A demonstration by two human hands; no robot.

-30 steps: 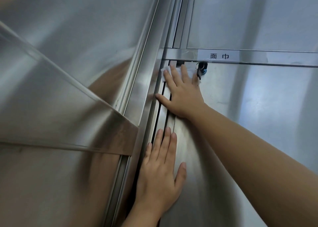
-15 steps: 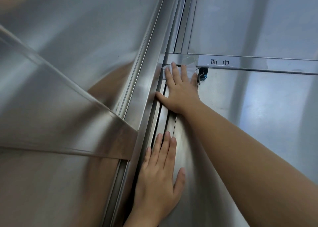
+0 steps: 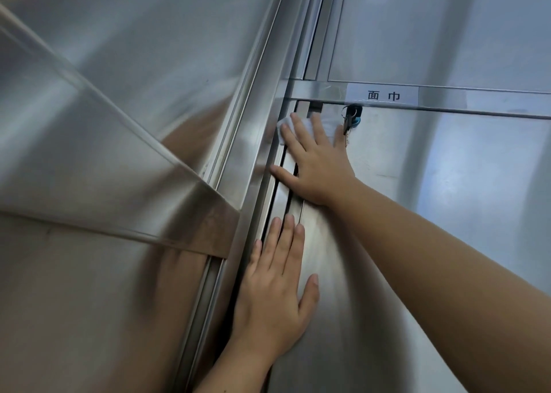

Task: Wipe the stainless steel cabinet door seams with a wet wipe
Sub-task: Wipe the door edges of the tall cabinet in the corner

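Observation:
A stainless steel cabinet door (image 3: 417, 213) fills the right half of the view, with dark vertical seams (image 3: 275, 189) along its left edge. My right hand (image 3: 316, 166) lies flat near the door's top left corner and presses a white wet wipe (image 3: 284, 124) against the seams; the wipe shows only past the fingertips. My left hand (image 3: 274, 300) rests flat on the door lower down, fingers spread, fingertips beside the seams, holding nothing.
A key (image 3: 347, 124) with a blue tag hangs from the lock right of my right hand. A white label (image 3: 383, 95) sits on the horizontal rail above. Another steel panel (image 3: 104, 124) with a slanted rail takes up the left.
My right hand with the wipe moved up to the top rail and has come slightly back down. My left hand has stayed flat on the door.

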